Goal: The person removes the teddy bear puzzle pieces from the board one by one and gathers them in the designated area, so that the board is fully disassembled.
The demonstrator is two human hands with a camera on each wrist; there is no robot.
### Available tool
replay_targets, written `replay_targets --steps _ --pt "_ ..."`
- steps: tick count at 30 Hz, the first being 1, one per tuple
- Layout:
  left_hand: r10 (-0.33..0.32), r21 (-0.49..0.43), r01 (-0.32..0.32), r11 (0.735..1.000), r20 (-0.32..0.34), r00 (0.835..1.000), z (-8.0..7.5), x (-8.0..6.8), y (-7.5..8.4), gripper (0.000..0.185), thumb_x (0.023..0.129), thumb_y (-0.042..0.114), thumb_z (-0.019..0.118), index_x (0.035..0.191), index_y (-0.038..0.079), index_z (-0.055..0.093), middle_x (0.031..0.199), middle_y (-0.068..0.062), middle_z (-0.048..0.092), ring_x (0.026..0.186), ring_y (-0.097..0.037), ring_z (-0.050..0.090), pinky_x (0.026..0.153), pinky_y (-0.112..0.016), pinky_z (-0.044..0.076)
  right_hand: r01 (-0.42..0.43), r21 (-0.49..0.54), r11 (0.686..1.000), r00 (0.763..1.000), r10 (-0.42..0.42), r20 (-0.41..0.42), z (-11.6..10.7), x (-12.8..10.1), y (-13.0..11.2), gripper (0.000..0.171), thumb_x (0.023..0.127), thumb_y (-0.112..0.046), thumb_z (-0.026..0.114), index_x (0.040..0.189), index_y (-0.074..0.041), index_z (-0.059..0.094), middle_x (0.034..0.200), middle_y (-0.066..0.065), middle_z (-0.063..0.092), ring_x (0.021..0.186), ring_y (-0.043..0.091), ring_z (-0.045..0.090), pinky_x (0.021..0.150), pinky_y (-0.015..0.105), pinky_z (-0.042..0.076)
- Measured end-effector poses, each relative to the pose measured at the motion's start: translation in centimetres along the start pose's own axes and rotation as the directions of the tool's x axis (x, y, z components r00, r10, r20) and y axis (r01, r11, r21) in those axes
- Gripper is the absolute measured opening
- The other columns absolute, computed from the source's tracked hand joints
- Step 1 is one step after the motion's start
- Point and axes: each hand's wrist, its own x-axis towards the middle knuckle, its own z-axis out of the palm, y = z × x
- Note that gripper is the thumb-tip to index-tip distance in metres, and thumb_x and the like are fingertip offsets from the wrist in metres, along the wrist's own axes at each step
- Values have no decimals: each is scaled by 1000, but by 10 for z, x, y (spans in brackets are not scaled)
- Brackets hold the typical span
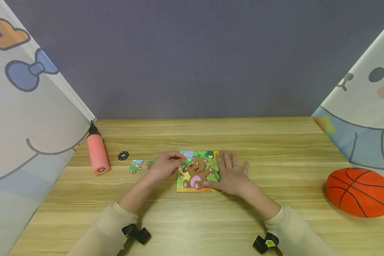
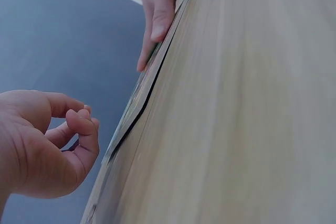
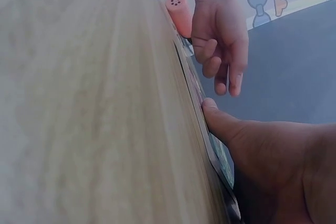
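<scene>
A bear jigsaw puzzle (image 1: 196, 174) lies flat on the table in the middle of the head view, its bright picture showing a brown bear. My left hand (image 1: 167, 166) hovers over its upper left edge. In the left wrist view, this hand's (image 2: 55, 142) fingers bend loosely toward the thumb, with nothing visible between them. Across the puzzle's right edge rests my right hand (image 1: 232, 176), its fingers spread and its thumb lying on the picture, as the right wrist view also shows at the thumb (image 3: 220, 121). Loose puzzle pieces (image 1: 136, 165) lie left of the left hand, partly hidden by it.
A pink hand pump (image 1: 97, 153) with a black nozzle lies at the left of the wooden table (image 1: 192, 220). Near it is a black round chip (image 1: 123, 155). An orange-red basketball (image 1: 360, 192) sits at the right edge. A grey wall panel (image 1: 192, 60) stands behind.
</scene>
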Motion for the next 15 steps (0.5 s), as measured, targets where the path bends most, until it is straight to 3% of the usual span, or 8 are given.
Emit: replay_targets --steps 8,15 --pt "37 -26 -35 999 78 996 22 11 3 19 99 12 65 114 1 70 86 -13 64 69 -18 57 59 -27 50 -33 6 999 999 33 7 -1 0 -1 122 80 -85 53 163 -8 7 166 21 -7 149 48 -7 98 87 -1" --pt "50 -46 -44 998 142 989 34 19 4 22 100 11 62 117 -2 65 97 -16 67 78 -22 65 69 -33 59 -53 7 999 998 52 29 -3 -1 -2 123 80 -87 52 163 -10 6 166 20 -10 149 48 -10 96 88 -2"
